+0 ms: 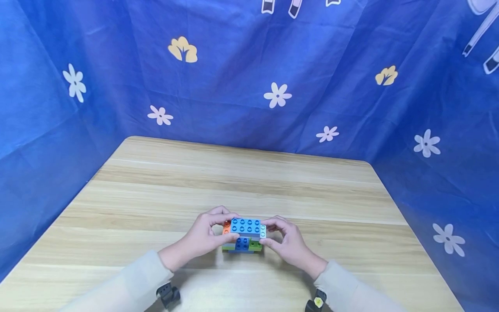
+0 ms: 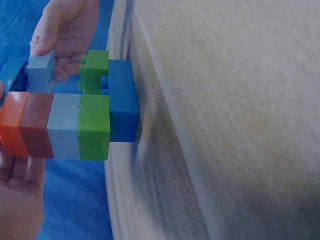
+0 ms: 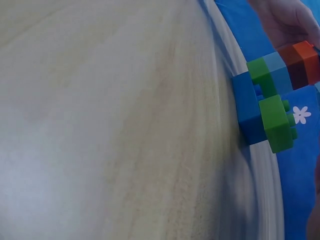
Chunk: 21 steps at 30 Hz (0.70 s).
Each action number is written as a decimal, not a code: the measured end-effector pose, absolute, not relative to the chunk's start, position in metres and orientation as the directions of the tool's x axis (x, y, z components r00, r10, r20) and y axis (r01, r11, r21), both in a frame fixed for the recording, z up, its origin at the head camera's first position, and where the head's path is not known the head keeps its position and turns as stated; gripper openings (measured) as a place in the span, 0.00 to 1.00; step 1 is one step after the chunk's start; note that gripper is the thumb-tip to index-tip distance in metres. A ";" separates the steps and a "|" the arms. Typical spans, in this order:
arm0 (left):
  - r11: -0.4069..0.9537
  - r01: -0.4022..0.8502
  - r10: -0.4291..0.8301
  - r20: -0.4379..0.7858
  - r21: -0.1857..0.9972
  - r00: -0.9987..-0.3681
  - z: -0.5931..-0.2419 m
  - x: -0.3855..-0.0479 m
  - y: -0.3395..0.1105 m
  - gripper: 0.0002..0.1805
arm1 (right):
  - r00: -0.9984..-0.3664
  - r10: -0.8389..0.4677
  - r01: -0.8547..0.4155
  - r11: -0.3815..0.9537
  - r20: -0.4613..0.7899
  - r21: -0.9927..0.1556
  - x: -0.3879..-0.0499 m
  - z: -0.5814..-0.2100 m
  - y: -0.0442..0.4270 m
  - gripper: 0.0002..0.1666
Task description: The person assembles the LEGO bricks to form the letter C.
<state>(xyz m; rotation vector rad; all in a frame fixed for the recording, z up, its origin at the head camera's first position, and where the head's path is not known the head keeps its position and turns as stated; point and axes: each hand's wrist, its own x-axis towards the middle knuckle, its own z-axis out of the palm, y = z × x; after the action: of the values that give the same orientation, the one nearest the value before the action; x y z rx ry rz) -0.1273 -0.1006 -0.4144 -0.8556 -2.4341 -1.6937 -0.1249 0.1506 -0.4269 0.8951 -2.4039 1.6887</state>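
Note:
A small structure of toy building bricks stands near the table's front. Its blue base brick (image 2: pixel 123 100) carries a column of a green brick (image 2: pixel 94 127), a light blue brick, a brown brick (image 2: pixel 37 125) and an orange brick (image 2: pixel 14 120). A blue eight-stud brick (image 1: pixel 245 226) spans the top; my left hand (image 1: pixel 202 232) grips its left end between thumb and fingers. At the other end my right hand (image 1: pixel 287 242) pinches a pale blue brick (image 2: pixel 40 72) under the top brick. A gap separates that brick from a second green brick (image 3: pixel 276 124) on the base.
The wooden table (image 1: pixel 249 182) extends behind and to both sides of the bricks. Blue cloth (image 1: pixel 234 86) with flower prints hangs round its back and sides. A dark wrist camera (image 1: pixel 168 295) is strapped near my left sleeve, another near the right.

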 end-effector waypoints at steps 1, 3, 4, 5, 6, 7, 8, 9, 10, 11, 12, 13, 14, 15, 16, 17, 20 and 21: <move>0.244 0.470 0.408 0.349 0.848 -0.843 -0.414 -0.127 -0.101 0.22 | -0.823 -0.418 -0.502 0.219 0.384 -0.837 -0.123 -0.424 0.150 0.22; 0.247 0.474 0.408 0.353 0.845 -0.842 -0.415 -0.128 -0.101 0.22 | -0.819 -0.420 -0.505 0.208 0.390 -0.838 -0.121 -0.420 0.149 0.22; 0.249 0.476 0.408 0.354 0.843 -0.842 -0.415 -0.128 -0.101 0.22 | -0.821 -0.421 -0.499 0.204 0.385 -0.842 -0.121 -0.418 0.149 0.22; 0.249 0.479 0.407 0.357 0.842 -0.840 -0.415 -0.128 -0.101 0.23 | -0.824 -0.422 -0.491 0.200 0.377 -0.848 -0.120 -0.417 0.149 0.22; 0.250 0.484 0.408 0.362 0.839 -0.838 -0.415 -0.128 -0.101 0.23 | -0.827 -0.423 -0.483 0.199 0.370 -0.853 -0.120 -0.417 0.149 0.22; 0.250 0.486 0.407 0.365 0.837 -0.837 -0.415 -0.128 -0.101 0.23 | -0.831 -0.423 -0.475 0.200 0.361 -0.857 -0.120 -0.417 0.149 0.22; 0.249 0.489 0.406 0.368 0.836 -0.837 -0.415 -0.129 -0.101 0.23 | -0.835 -0.423 -0.467 0.202 0.353 -0.861 -0.120 -0.416 0.150 0.22; 0.249 0.495 0.406 0.374 0.833 -0.834 -0.415 -0.129 -0.101 0.23 | -0.838 -0.423 -0.459 0.206 0.344 -0.864 -0.119 -0.416 0.150 0.22; 0.248 0.494 0.405 0.374 0.833 -0.834 -0.415 -0.129 -0.101 0.22 | -0.843 -0.421 -0.450 0.209 0.335 -0.868 -0.119 -0.415 0.149 0.21; 0.248 0.494 0.404 0.375 0.833 -0.834 -0.415 -0.129 -0.101 0.22 | -0.845 -0.420 -0.445 0.214 0.330 -0.869 -0.119 -0.415 0.149 0.21; 0.249 0.493 0.402 0.374 0.833 -0.836 -0.415 -0.129 -0.101 0.22 | -0.849 -0.417 -0.440 0.218 0.325 -0.871 -0.119 -0.415 0.149 0.21; 0.251 0.488 0.399 0.370 0.836 -0.839 -0.414 -0.128 -0.101 0.22 | -0.852 -0.414 -0.434 0.222 0.319 -0.873 -0.120 -0.415 0.148 0.21; 0.253 0.490 0.398 0.372 0.835 -0.839 -0.414 -0.128 -0.101 0.22 | -0.855 -0.411 -0.429 0.223 0.314 -0.875 -0.120 -0.415 0.148 0.21; 0.254 0.487 0.395 0.370 0.836 -0.841 -0.414 -0.128 -0.101 0.22 | -0.858 -0.408 -0.426 0.225 0.312 -0.877 -0.120 -0.414 0.148 0.21; 0.255 0.482 0.394 0.365 0.839 -0.844 -0.414 -0.127 -0.101 0.22 | -0.860 -0.406 -0.423 0.225 0.310 -0.878 -0.120 -0.414 0.147 0.21; 0.256 0.484 0.395 0.366 0.837 -0.843 -0.413 -0.127 -0.101 0.22 | -0.860 -0.404 -0.424 0.223 0.313 -0.878 -0.121 -0.414 0.147 0.21; 0.256 0.483 0.399 0.363 0.838 -0.842 -0.413 -0.127 -0.101 0.22 | -0.848 -0.404 -0.450 0.204 0.344 -0.869 -0.120 -0.414 0.147 0.21; 0.258 0.475 0.399 0.356 0.841 -0.845 -0.412 -0.128 -0.101 0.22 | -0.842 -0.403 -0.462 0.198 0.358 -0.864 -0.120 -0.415 0.147 0.21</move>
<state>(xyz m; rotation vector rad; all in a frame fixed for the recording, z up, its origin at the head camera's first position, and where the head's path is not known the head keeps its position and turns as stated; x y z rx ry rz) -0.1277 -0.1006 -0.4123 -0.8478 -2.4344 -1.6694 -0.1203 0.1468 -0.4145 0.8643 -2.3903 1.7558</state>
